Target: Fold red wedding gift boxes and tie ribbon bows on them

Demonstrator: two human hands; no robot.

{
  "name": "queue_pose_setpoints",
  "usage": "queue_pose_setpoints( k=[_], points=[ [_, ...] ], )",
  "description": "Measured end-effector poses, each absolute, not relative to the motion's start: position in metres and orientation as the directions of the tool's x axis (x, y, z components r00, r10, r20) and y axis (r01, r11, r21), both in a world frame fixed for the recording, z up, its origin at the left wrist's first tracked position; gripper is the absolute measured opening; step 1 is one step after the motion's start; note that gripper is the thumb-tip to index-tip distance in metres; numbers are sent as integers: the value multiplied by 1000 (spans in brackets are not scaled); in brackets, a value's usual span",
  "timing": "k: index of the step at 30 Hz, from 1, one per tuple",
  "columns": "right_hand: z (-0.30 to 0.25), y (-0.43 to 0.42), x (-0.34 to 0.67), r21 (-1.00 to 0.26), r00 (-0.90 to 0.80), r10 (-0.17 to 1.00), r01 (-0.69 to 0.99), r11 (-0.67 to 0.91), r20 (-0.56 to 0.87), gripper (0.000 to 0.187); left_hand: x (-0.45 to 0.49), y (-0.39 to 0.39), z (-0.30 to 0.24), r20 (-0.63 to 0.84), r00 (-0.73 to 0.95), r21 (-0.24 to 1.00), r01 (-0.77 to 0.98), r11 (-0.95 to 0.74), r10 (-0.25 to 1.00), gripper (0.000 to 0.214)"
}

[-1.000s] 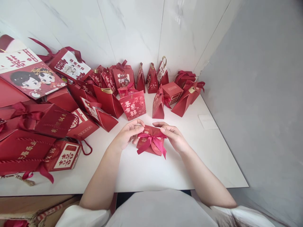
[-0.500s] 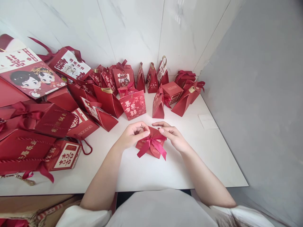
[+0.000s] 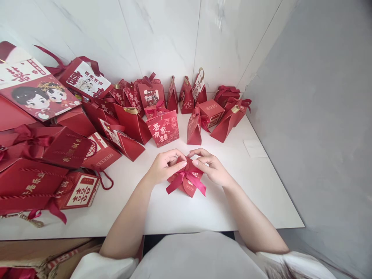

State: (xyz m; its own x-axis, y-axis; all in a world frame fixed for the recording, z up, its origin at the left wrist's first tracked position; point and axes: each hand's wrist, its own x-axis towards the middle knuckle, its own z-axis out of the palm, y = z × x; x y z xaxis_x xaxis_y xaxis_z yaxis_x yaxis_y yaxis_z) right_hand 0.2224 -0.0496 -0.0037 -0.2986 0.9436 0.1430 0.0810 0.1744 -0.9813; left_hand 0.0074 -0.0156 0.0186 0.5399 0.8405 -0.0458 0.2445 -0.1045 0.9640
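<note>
Both my left hand [image 3: 166, 167] and my right hand [image 3: 213, 169] are at one small red box [image 3: 192, 167], which sits between them on the white worktop [image 3: 261, 197], in front of my body. My hands are a little apart from each other, one at each side of the box's far part, and its near part reaches out from between them towards me. My left thumb lies on the upper face near the far edge, the other fingers curled beyond it; my right thumb is at the same face opposite, its index finger arched past the edge. I cannot tell whether either hand is pinching the card or only lying against it. A pink-red ribbon bow [image 3: 185, 177] crosses the box just below my thumbs, its two tails spread left and right, with a rounded flap [image 3: 190, 189] showing between them.

Beyond my hands, a red box with white characters [image 3: 163, 128] stands near the left one, and a narrow triangular box [image 3: 194, 130] stands upright near the right. More boxes are set behind these, along the marbled wall [image 3: 168, 42]. To my left is a crowded heap of red boxes, including a large box with two cartoon figures [image 3: 43, 99].
</note>
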Motion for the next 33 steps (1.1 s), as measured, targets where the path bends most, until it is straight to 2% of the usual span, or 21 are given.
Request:
queue_pose_setpoints(
  k=[4,13,16,20,23,29,33],
  points=[
    [-8,-48,222,-989,-297,948,46,137,118,41,6,-13,16,11,534,937,290,-196,845,19],
    [-9,-48,221,-986,-206,965,-8,165,163,49,4,-12,21,-21,564,897,376,-233,826,31],
    [-11,-47,220,-986,-220,964,-111,126,148,48,4,-14,24,-41,566,875,419,-244,824,30],
    [-15,-44,216,-951,-240,969,-309,-19,59,51,4,-15,27,-78,574,863,449,-233,815,28],
    [-16,-43,214,-916,-253,967,-386,-106,-5,52,5,-16,28,-73,577,879,422,-221,813,27],
    [-13,-45,217,-908,-288,957,-388,-155,-40,36,8,-18,26,11,575,891,366,-269,818,15],
    [-15,-45,216,-922,-287,957,-359,-146,-40,35,11,-20,26,23,571,869,395,-299,821,11]
  ],
)
